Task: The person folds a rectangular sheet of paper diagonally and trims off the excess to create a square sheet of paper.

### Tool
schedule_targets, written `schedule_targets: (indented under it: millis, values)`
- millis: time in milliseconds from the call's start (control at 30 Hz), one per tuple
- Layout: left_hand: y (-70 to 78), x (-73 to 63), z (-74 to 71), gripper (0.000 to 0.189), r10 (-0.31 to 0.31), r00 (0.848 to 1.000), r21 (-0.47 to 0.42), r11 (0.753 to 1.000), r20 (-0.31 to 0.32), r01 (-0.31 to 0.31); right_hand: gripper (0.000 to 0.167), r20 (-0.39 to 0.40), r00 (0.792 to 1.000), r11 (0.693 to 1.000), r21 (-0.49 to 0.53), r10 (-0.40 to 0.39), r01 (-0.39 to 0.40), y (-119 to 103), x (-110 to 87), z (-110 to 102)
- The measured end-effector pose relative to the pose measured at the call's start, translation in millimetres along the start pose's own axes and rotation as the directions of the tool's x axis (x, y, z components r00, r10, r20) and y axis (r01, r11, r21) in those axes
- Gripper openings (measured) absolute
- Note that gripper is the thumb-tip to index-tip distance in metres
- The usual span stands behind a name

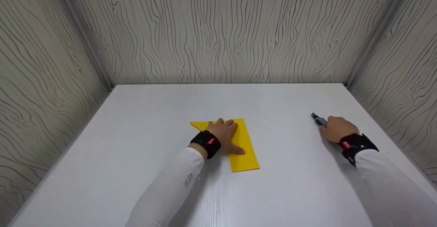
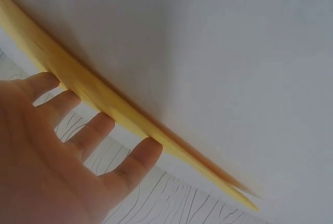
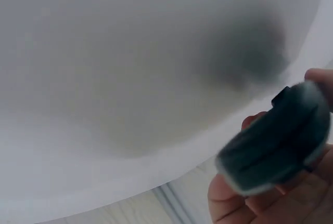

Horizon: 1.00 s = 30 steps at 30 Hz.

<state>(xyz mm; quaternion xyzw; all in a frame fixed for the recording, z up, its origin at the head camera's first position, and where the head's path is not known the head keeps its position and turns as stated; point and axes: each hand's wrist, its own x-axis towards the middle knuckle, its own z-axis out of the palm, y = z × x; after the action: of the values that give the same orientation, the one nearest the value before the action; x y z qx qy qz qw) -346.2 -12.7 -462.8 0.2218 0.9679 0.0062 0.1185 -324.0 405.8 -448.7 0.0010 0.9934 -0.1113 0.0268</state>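
Observation:
A folded yellow sheet (image 1: 244, 141), its point sticking out to the left, lies near the middle of the white table. My left hand (image 1: 223, 133) lies across it with spread, straight fingers, the thumb pressing on the lower strip. In the left wrist view the fingertips (image 2: 148, 148) touch the yellow sheet (image 2: 119, 104), whose layers part slightly at one end. Farther right, my right hand (image 1: 339, 128) grips a dark grey hand tool (image 1: 319, 120) with a narrow black tip. In the right wrist view the tool (image 3: 276, 138) is blurred, with a rounded, dark greenish body and a lengthwise groove.
The white table (image 1: 143, 128) extends around both hands. A wood-grain panel (image 1: 222, 32) stands along its back edge, with similar panels at the left (image 1: 41, 66) and right (image 1: 409, 70).

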Motion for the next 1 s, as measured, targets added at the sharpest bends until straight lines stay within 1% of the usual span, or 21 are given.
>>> schedule_targets:
  millis: [133,200,267,367,500,567,600,667,733,800,833,867,900,933,1000]
  values:
    - [1.7,-7.7,-6.3,0.111,0.004,1.0,-0.006,1.0,-0.002,-0.004,0.04,0.036,0.999,0.999,0.026,0.038,-0.039,16,-8.8,-5]
    - [2.3,-12.0,-9.6,0.11,0.009,1.0,-0.014,1.0,-0.011,-0.009,0.039,0.048,0.998,0.998,0.035,0.044,-0.046,22,-9.9,-7]
    - [2.4,-13.6,-11.1,0.109,0.01,1.0,-0.014,1.0,-0.01,-0.01,0.04,0.061,0.997,0.998,0.045,0.045,-0.048,26,-9.2,-8]
    - [1.3,-9.3,-7.6,0.11,0.007,1.0,0.001,1.0,0.002,-0.007,0.044,0.085,0.996,0.997,0.067,0.034,-0.04,33,-6.6,-8]
    - [-1.8,0.5,1.0,0.112,0.006,1.0,0.004,1.0,0.02,-0.007,0.061,0.119,0.992,0.995,0.094,0.028,-0.039,39,-5.8,-8]
    - [-3.4,3.6,3.6,0.114,0.01,1.0,-0.003,1.0,0.02,-0.01,0.07,0.117,0.993,0.995,0.094,0.027,-0.038,37,-7.2,-10]
    - [-4.1,4.7,4.4,0.115,0.01,1.0,-0.004,1.0,0.022,-0.01,0.073,0.102,0.994,0.995,0.092,0.027,-0.036,34,-8.5,-12]
    - [-5.4,6.1,5.2,0.115,0.01,1.0,-0.018,1.0,0.017,-0.009,0.075,0.03,0.999,0.996,0.084,0.03,-0.032,25,-11.3,-13]
    - [-6.9,5.1,3.7,0.116,0.006,1.0,-0.038,0.999,0.008,-0.006,0.075,-0.084,0.996,0.997,0.07,0.022,-0.016,9,-13.0,-11]
    - [-9.2,3.0,1.4,0.115,-0.001,1.0,-0.055,0.999,-0.004,0.001,0.072,-0.197,0.98,0.998,0.064,0.003,0.01,-12,-13.8,-7]
    - [-10.7,1.7,-0.1,0.114,-0.004,1.0,-0.059,0.998,-0.015,0.004,0.072,-0.24,0.971,0.998,0.064,-0.013,0.029,-24,-14.1,-5]
    - [-12.2,-0.1,-2.1,0.114,-0.01,1.0,-0.06,0.998,-0.023,0.008,0.071,-0.27,0.962,0.997,0.061,-0.036,0.055,-37,-14.2,-2]
    - [-14.1,-1.4,-3.5,0.113,-0.016,0.999,-0.054,0.998,-0.032,0.014,0.069,-0.284,0.957,0.995,0.058,-0.062,0.082,-51,-14.7,0]
    - [-16.0,-3.2,-5.0,0.112,-0.022,0.999,-0.052,0.998,-0.038,0.02,0.068,-0.288,0.953,0.992,0.052,-0.094,0.114,-64,-15.6,3]
    - [-20.2,-6.8,-7.8,0.11,-0.039,0.998,-0.051,0.998,-0.048,0.036,0.066,-0.268,0.95,0.984,0.039,-0.158,0.174,-90,-18.0,9]
